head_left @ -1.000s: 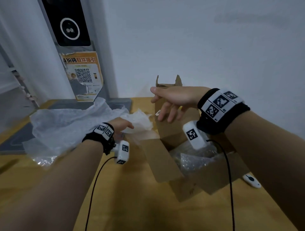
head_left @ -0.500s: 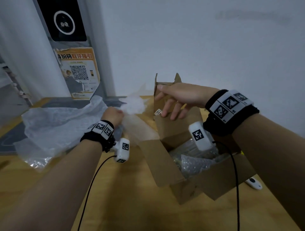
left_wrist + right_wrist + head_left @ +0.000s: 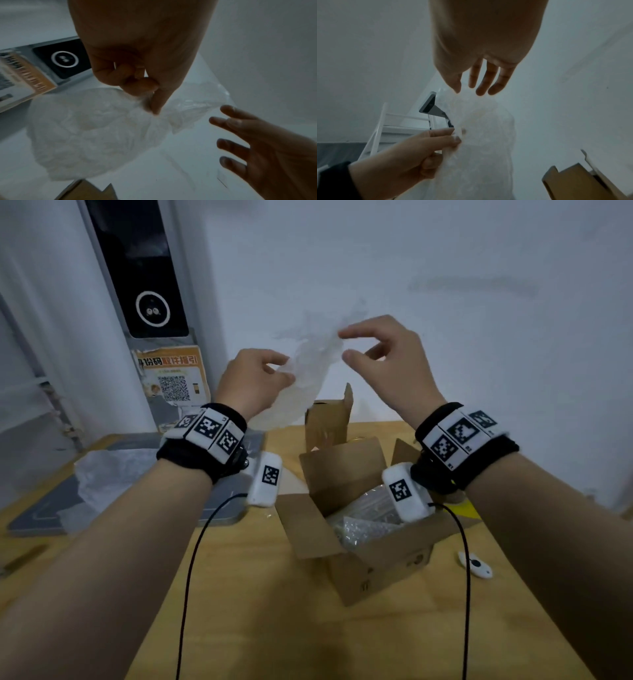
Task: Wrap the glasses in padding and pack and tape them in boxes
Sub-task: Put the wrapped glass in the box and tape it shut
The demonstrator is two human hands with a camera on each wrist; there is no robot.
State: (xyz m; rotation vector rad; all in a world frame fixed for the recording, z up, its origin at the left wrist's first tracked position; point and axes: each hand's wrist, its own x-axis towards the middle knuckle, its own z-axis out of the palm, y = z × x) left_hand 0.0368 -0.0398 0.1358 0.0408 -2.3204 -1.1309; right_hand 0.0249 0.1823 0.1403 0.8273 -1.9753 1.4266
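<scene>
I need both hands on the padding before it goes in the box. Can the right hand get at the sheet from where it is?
Probably yes. The right hand is open beside the sheet, which the left hand pinches above the box. Nothing lies between its fingers and the sheet's free edge.

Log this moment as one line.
left hand: pinches padding sheet | right hand: open, reaching for sheet | box: open, bubble wrap inside

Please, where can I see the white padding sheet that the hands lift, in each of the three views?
Head: padding sheet upper centre, pinched by the left hand, above the cardboard box.
Left wrist: sheet centre-left, below the fingers.
Right wrist: sheet centre, below the right hand.
Shared landmark: the left hand's pinch on the sheet.
</scene>
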